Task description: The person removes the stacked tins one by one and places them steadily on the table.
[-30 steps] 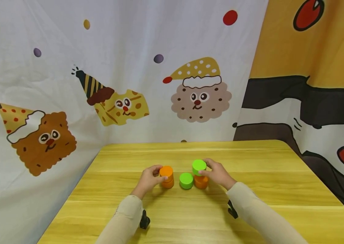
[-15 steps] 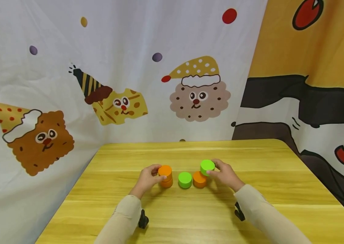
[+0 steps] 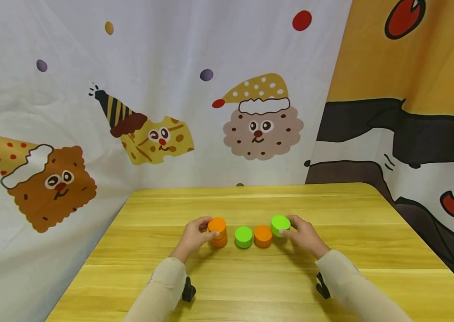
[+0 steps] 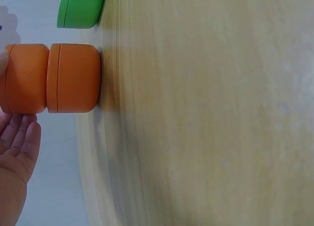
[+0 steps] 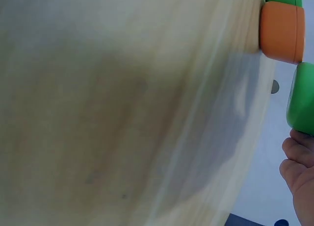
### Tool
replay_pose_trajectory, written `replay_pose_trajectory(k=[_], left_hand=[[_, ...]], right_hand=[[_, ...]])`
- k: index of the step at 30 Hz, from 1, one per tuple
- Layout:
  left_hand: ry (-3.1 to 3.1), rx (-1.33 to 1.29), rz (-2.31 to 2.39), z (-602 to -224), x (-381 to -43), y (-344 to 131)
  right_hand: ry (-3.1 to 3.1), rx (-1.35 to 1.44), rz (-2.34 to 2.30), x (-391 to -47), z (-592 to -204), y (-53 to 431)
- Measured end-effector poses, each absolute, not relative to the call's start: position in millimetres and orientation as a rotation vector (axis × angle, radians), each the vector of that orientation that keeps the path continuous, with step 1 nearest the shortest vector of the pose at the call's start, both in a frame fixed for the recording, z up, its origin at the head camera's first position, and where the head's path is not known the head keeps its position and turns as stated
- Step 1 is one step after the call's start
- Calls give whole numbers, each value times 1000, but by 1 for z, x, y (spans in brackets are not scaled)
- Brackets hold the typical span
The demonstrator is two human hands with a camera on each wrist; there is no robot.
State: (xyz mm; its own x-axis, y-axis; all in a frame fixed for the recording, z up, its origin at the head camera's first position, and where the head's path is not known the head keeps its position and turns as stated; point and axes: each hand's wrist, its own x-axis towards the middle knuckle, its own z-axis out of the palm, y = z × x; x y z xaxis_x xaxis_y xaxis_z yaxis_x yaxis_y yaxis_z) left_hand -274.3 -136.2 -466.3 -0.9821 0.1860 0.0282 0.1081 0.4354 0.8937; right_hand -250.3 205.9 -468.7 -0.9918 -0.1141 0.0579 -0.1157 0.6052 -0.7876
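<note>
Between the thumb and fingers of my right hand (image 3: pixel 306 235) is a short green cylinder (image 3: pixel 280 225). It is raised off the table, just right of a standing orange cylinder (image 3: pixel 263 236); the right wrist view shows space between its base and the tabletop. Another green cylinder (image 3: pixel 243 237) stands close on the orange one's left. Farther left, my left hand (image 3: pixel 193 236) holds the upper orange cylinder (image 4: pixel 27 79) of a two-high stack. The lower orange cylinder (image 4: pixel 76 78) stands on the table. A thin seam rings each orange cylinder of the stack near its top.
The wood-grain table (image 3: pixel 231 286) ends at a back edge against a white cloth (image 3: pixel 162 53) printed with cartoon snacks. A black wrist device (image 3: pixel 188 290) sits under the left sleeve, a similar one (image 3: pixel 322 286) under the right.
My right hand has carried the green cylinder from above the single orange cylinder to its right and lowered it. My left hand stays at the orange stack.
</note>
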Motion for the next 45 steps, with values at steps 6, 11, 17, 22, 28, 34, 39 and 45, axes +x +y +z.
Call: replay_pose_trajectory(k=[6, 11, 17, 22, 28, 34, 39, 45], left_hand=[[2606, 267, 1588, -465, -274, -137], [2600, 271, 1592, -465, -274, -136], [2597, 269, 1590, -465, -274, -136], [2598, 272, 1593, -465, -275, -135], [2580, 261, 1620, -467, -276, -136], [2585, 267, 1629, -468, -275, -136], [2593, 269, 1645, -469, -274, -136], [2602, 267, 1646, -472, -276, -136]], right_hand=[[-2826, 170, 1380, -246, -472, 208], [-2828, 155, 1418, -244, -475, 208], [-2843, 134, 1425, -243, -478, 209], [-2862, 109, 1416, -241, -479, 209], [-2874, 107, 1410, -239, -482, 210], [-2882, 99, 1432, -240, -485, 210], [-2890, 92, 1424, -241, -485, 210], [-2884, 84, 1434, -243, -487, 211]])
